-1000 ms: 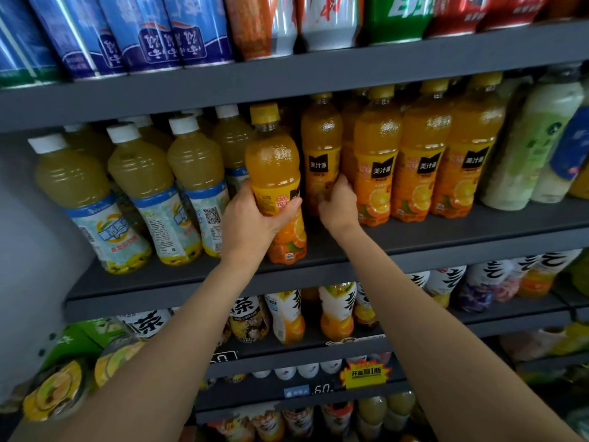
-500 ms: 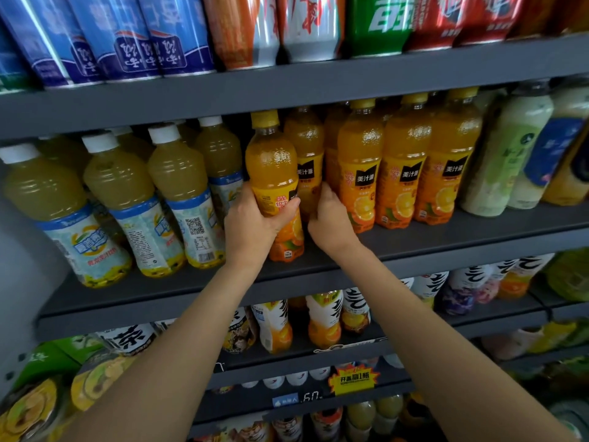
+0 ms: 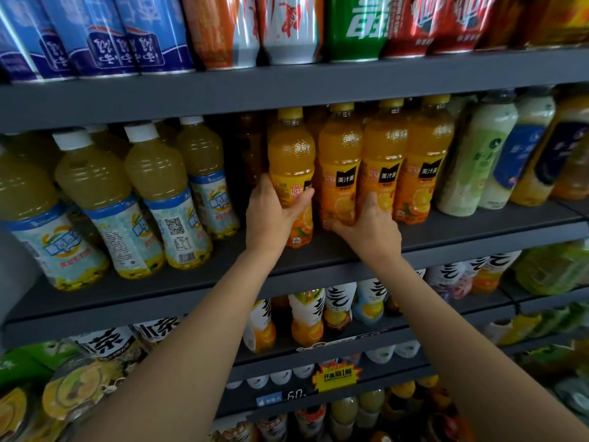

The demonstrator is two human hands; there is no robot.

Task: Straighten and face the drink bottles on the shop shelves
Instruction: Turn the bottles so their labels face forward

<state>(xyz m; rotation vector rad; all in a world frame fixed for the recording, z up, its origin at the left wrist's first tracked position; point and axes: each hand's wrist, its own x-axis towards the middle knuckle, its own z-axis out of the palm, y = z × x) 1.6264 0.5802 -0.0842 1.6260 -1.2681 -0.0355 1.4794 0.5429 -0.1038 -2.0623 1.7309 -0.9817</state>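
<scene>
Two orange bottles gripped: left hand [image 3: 271, 215] one, right hand [image 3: 369, 223] seemingly another.

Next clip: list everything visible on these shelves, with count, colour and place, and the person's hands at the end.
Cans: a row, blue, orange-silver, green, red; top shelf.
White-capped bottles: at least four in front, pale yellow drink, blue-white labels; middle shelf, left.
Orange juice bottle: one, orange, yellow cap, label turned aside; middle shelf, forward of its row.
Orange juice row: three in front, labels facing out; middle shelf, centre.
Pale green bottles: about two; middle shelf, right.
White-labelled bottles: several; shelf below.
Yellow price tag: one; lower shelf edge.
Left hand: grips the forward orange juice bottle.
Right hand: holds the base of the row's leftmost bottle.
</scene>
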